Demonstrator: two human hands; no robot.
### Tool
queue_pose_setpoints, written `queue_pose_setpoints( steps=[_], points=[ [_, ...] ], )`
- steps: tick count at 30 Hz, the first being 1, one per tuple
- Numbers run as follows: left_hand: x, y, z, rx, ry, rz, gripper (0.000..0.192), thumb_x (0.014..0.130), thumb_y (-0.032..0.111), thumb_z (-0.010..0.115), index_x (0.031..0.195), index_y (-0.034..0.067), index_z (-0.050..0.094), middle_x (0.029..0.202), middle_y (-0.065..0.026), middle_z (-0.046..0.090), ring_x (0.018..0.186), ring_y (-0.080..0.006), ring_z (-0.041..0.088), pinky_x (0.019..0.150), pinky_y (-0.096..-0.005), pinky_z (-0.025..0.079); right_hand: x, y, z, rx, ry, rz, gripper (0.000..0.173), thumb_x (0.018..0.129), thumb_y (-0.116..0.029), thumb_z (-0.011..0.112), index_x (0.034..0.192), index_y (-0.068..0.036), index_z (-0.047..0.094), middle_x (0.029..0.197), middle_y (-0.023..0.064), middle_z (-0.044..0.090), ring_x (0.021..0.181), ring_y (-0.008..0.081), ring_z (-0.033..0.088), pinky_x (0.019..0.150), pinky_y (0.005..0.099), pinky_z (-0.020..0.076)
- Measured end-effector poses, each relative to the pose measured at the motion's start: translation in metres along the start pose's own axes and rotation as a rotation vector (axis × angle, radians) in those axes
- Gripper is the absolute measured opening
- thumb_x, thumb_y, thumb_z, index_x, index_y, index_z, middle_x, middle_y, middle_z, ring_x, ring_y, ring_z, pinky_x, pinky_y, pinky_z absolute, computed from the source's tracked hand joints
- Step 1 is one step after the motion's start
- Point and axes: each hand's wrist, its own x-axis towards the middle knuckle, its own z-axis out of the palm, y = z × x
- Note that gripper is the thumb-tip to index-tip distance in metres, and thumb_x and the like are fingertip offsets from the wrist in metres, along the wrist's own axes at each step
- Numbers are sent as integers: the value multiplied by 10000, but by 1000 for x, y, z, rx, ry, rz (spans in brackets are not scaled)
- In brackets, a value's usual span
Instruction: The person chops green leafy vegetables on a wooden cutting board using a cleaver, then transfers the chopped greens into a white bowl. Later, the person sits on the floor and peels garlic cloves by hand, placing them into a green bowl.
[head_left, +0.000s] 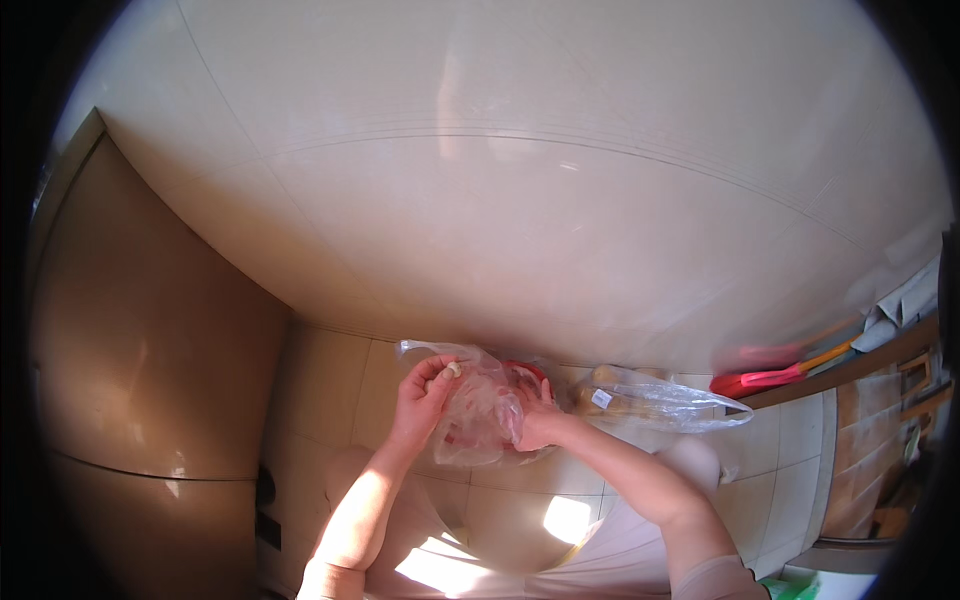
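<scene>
My left hand (420, 403) pinches a small whitish piece (454, 368), perhaps a garlic clove, between thumb and fingertips. It is raised at the left side of a clear plastic bag (471, 435). A red curved rim (534, 369) shows at the far side of the bag, perhaps a container's; its contents are hard to make out through the film. My right hand (538, 421) reaches into or against the bag's right side, near this rim. Plastic and blur partly hide its fingers, so I cannot tell whether it grips anything.
Right of my hands, a second clear bag (645, 397) holding brownish items and bearing a white label lies on the tiled floor (315, 382). Behind stands a pale tiled wall (525, 240). A brown cabinet or refrigerator (157, 322) is at left; a pink-headed tool (757, 380) leans at right.
</scene>
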Motion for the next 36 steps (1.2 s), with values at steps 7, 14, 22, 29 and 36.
queue_pose_setpoints(
  steps=[7,14,22,29,36],
  points=[
    [2,11,36,-544,-352,-328,285,976,239,536,1177,53,615,862,1,624,599,-61,422,550,-198,358,-52,-40,-65,-18,85,89,722,766,-312,694,1369,-98,360,1458,203,259,1252,398,317,957,612,310],
    [10,-2,48,-485,-324,-330,272,986,221,518,1183,55,607,837,21,593,614,-57,423,567,-192,363,-65,-11,-66,1099,395,100,213,951,-194,580,1046,-5,600,791,-9,603,630,46,550,514,220,491],
    [11,-20,59,-314,-340,-233,240,989,231,536,1176,113,629,821,31,597,590,-54,444,504,-198,336,-64,-1,-69,1484,262,56,193,944,-206,597,1037,-36,601,839,-2,613,615,51,552,503,220,495],
    [9,-17,62,-133,-349,-191,308,981,230,556,1250,91,612,815,57,588,598,-28,434,500,-191,342,-63,8,-67,1629,165,48,209,926,-196,605,1062,-38,586,856,16,617,687,90,619,565,255,564],
    [6,-13,56,29,-414,-88,342,950,196,612,1269,75,600,846,61,600,663,-14,443,561,-187,377,-61,8,-71,1590,93,23,206,945,-146,571,1098,-10,553,868,51,611,704,127,635,582,291,592]
  ],
)
